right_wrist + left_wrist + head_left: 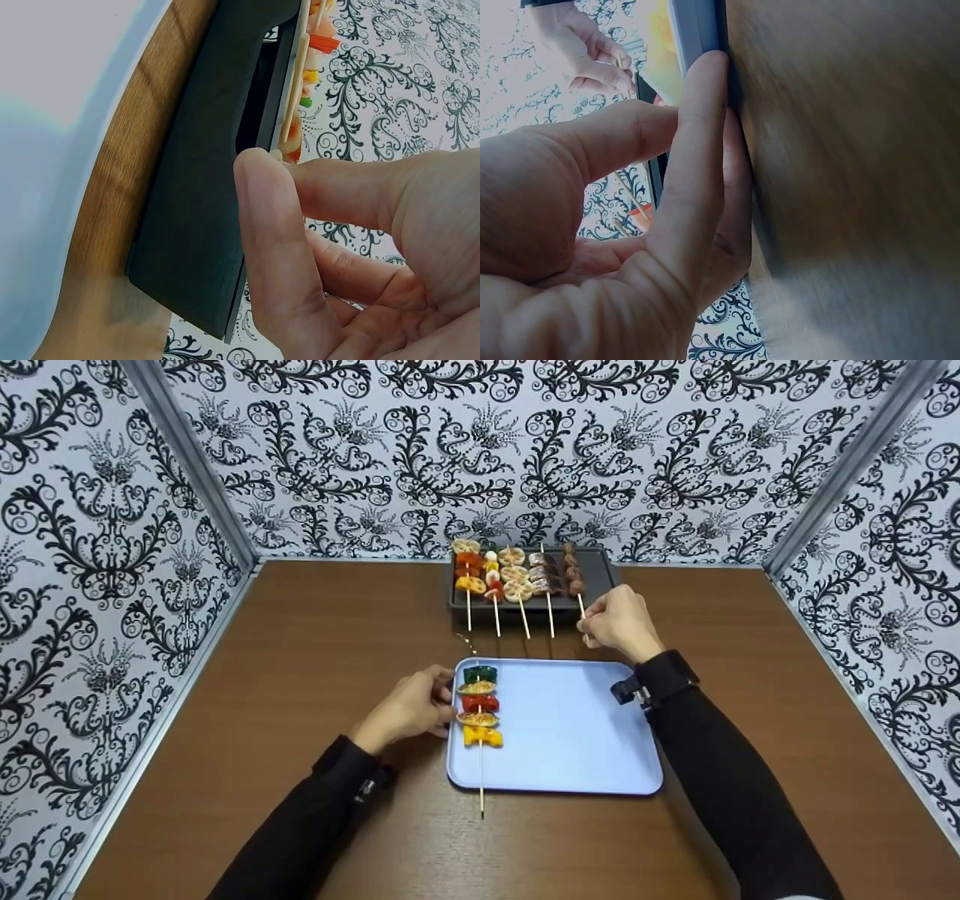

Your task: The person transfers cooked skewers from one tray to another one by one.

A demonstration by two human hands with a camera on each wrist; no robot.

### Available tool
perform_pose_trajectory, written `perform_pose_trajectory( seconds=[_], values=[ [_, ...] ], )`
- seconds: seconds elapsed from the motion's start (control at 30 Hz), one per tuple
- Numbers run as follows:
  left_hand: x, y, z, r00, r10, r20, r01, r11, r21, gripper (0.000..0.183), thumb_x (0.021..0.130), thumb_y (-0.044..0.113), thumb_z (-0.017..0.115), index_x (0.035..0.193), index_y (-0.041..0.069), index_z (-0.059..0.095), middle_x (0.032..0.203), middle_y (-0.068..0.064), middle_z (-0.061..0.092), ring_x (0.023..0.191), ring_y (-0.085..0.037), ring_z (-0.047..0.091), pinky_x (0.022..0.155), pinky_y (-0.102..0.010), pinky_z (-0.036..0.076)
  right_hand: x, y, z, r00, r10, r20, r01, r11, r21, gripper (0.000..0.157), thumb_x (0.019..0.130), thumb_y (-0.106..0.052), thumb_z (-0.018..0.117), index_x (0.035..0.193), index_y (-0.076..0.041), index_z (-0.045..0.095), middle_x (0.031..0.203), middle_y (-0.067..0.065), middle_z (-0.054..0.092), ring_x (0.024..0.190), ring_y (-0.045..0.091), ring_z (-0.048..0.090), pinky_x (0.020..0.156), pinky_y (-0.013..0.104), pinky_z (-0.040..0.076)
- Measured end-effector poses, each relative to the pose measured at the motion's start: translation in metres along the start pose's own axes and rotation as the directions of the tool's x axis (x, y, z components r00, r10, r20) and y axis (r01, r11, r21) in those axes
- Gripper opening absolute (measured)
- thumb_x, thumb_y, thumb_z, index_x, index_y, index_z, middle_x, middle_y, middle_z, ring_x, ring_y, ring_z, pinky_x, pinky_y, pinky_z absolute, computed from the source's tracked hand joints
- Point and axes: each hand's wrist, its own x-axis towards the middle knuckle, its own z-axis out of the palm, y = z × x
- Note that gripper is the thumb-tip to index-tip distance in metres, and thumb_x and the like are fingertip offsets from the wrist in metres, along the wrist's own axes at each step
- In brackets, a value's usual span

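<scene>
My right hand (pixel 621 619) pinches the lower stick end of a skewer of brown meatballs (pixel 573 571), the rightmost on the dark grill plate (pixel 600 564). The right wrist view shows thumb and index finger meeting at the stick tip, with most of the skewer hidden. At the near side, my left hand (pixel 409 705) grips the left rim of a pale blue tray (pixel 574 720), thumb and fingers at its edge. Along the tray's left side lies a vegetable skewer (pixel 480 703) with green, red and yellow pieces, its stick overhanging the front rim.
Other skewers stand on the grill plate: a mixed one (pixel 469 566), a small colourful one (pixel 492 574), one of lotus root slices (pixel 514 574) and one of dark silvery pieces (pixel 545 574). Their sticks jut toward the tray. Patterned walls (pixel 480 457) enclose the brown table (pixel 315 622).
</scene>
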Motion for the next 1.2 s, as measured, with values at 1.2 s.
perform_pose_trajectory(
  seconds=[1.2],
  values=[
    [-0.002,0.002,0.001,1.0,-0.006,-0.02,0.006,1.0,0.016,0.063,0.09,-0.007,0.075,0.147,-0.002,0.049,0.113,-0.021,0.063,0.087,-0.029,0.072,0.063,-0.037,0.069,-0.045,-0.004,-0.009,0.999,-0.027,0.028,0.026,0.999,0.046,0.007,0.089,-0.012,0.078,0.091,-0.005,0.078,0.077,0.009,0.077,0.071,0.032,0.077,0.054,0.026,0.064]
  ],
)
